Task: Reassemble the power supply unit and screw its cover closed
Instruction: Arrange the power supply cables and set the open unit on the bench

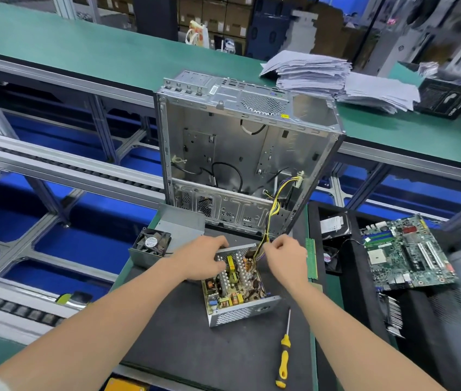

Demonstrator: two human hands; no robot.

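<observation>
The open power supply unit lies on the dark mat, its circuit board bare and its perforated metal wall facing me. My left hand grips the unit's far left edge, fingers curled over the rim. My right hand pinches the yellow and black cable bundle where it leaves the unit's far right corner. The grey cover with its black fan lies to the left of the unit, apart from it. A yellow-handled screwdriver rests on the mat to the right, near me.
An empty metal computer case stands upright just behind the unit, with the cables running into it. A motherboard and other parts lie on the black tray at the right. A green RAM stick sits by my right hand. Paper stacks lie on the far bench.
</observation>
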